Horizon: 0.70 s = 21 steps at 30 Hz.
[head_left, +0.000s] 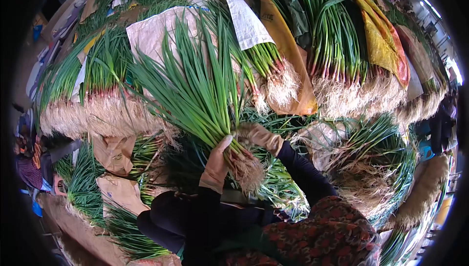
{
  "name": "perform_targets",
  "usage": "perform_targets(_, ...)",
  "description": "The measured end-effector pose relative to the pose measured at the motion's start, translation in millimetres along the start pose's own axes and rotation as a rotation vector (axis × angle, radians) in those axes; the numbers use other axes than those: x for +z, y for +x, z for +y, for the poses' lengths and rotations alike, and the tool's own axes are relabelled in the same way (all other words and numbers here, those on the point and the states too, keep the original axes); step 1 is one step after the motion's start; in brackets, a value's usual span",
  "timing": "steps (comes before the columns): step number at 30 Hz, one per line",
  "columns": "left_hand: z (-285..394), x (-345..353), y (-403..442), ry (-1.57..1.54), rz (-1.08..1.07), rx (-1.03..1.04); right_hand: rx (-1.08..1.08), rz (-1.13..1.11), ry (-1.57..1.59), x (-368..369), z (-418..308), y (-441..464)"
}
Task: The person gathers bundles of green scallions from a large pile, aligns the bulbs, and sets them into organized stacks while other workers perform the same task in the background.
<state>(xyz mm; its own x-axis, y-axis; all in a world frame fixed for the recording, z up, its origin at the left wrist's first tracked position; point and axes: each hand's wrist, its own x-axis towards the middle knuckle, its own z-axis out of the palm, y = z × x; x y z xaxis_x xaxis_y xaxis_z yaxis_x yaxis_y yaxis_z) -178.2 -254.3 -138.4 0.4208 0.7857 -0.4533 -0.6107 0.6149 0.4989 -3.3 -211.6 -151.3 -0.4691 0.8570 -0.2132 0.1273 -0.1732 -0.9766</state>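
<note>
A large bunch of green garlic [205, 105] with long leaves, reddish stem bases and pale stringy roots fans up and to the left in front of me. My left hand [216, 166], in a light glove, is wrapped round its lower stems, just above the roots. On the other side, my right hand [259, 138], also gloved, is beside the stems with its fingers curled in. What those fingers pinch, if anything, is hidden. The bunch is tilted, its roots hanging down toward my lap.
Rows of green garlic [337, 46] lie across the back, roots facing me. Sacking [161, 31] and a yellow sack [378, 36] cover parts of them. At right is a loose heap of green garlic [371, 168]; brown sheets [117, 192] lie at left. Another person [31, 168] shows at the left edge.
</note>
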Motion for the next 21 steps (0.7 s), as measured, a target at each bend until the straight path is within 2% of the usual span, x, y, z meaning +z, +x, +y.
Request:
perform_targets(2, -8, -10, 6, 0.028, 0.054, -0.020, 0.035, 0.225, 0.327, 7, 19, 28)
perform_targets(3, -11, -14, 8, 0.040, 0.079, -0.024, 0.063, 0.284, 0.106, 1, 19, 33)
perform_targets(4, -12, -11, 6, 0.074, 0.121, 0.021, -0.069, 0.350, -0.020, 6, 17, 34)
perform_targets(5, -11, -10, 4, 0.040, 0.109, 0.023, 0.067, 0.278, -0.036, 7, 22, 37)
perform_targets(7, -9, -8, -4, -0.035, 0.090, 0.020, -0.136, 0.358, -0.153, 18, 34, 34)
perform_targets(10, -3, -2, -11, -0.068, 0.056, 0.099, -0.035, 0.610, -0.471, 19, 47, 22)
perform_targets(11, -3, 1, -12, -0.099, 0.054, 0.120, -0.055, 0.467, 0.087, 9, 27, 9)
perform_targets(12, -2, 3, -14, -0.171, -0.044, 0.123, -0.176, 0.439, -0.542, -16, 77, 17)
perform_targets(13, 4, 4, -17, -0.180, -0.121, 0.144, -0.294, 0.377, -1.172, -27, 77, 22)
perform_targets(14, 6, 5, -20, -0.272, -0.210, 0.106, 0.195, 0.030, -0.750, -32, 81, 14)
perform_targets(16, 6, 4, -25, -0.396, -0.294, 0.060, 0.452, -0.347, -0.526, -28, 81, 0)
perform_targets(17, 6, 1, -23, -0.424, -0.297, 0.053, 0.245, -0.372, -0.766, -21, 84, -6)
perform_targets(19, 2, 1, -21, -0.417, -0.285, 0.054, 0.066, -0.103, -0.044, -17, 71, -4)
perform_targets(20, 2, 3, -20, -0.377, -0.270, 0.063, -0.070, -0.039, 0.273, -15, 60, -4)
perform_targets(21, 2, 5, -19, -0.334, -0.256, 0.072, 0.233, 0.032, 0.238, -12, -9, -11)
